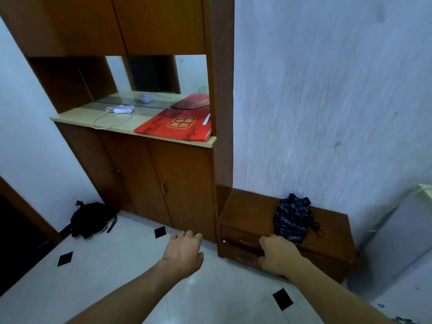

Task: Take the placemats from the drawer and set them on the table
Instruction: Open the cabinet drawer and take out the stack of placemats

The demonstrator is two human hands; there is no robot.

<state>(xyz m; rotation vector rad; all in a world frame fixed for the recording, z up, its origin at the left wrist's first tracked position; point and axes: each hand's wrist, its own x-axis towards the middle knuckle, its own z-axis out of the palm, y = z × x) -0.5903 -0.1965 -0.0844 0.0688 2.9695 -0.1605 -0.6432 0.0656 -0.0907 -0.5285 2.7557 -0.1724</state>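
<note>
Barely begun: my right grip (pixel 279 256) curls empty at the low brown wooden drawer chest (pixel 252 213), left grip (pixel 183 252) open beside; both drawers closed, no placemats visible.

Low drawer chest, cabinet counter and tiled floor, each with things on them

A striped cloth (pixel 293 219) lies at the right front edge of the low chest (pixel 250 208); red folders (pixel 177 125) and a white charger (pixel 122 109) rest on the counter (pixel 77 118); a black bag (pixel 90 219) sits on the floor (pixel 131 260) by the wall.

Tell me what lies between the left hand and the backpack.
Only bare tiled floor with one black diamond tile, between the left hand and backpack in the head view.
</note>
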